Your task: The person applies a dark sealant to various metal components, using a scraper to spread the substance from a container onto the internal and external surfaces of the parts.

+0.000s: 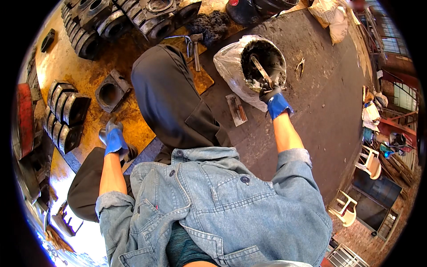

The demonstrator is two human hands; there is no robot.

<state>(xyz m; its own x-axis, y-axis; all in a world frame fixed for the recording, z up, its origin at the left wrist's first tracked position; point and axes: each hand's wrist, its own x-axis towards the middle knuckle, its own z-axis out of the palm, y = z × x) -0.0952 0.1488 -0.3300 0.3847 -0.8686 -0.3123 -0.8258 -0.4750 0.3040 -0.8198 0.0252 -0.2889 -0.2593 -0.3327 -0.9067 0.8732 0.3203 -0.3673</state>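
Observation:
My right hand point(272, 99), in a dark glove with a blue cuff, closes on a flat, worn stick-like tool point(261, 70). The tool slants into the mouth of a round container wrapped in whitish plastic point(229, 62), its inside coated with black material. My left hand point(113, 135), gloved alike, is low over the stained yellow board point(142, 115), fingers stretched forward and apart. Just ahead of it lies a square metal block with a round hole point(111, 92). What lies under the left palm is hidden. A small rectangular trowel point(236, 110) rests on the floor beside the container.
Stacked ribbed metal parts stand at left point(66, 109) and far left point(102, 22). A hammer point(196, 49) lies by a dark clumped heap point(209, 26). Behind is a black bucket point(249, 13). White plastic chairs point(344, 209) stand at right. My dark-clad knee point(169, 84) rises between my arms.

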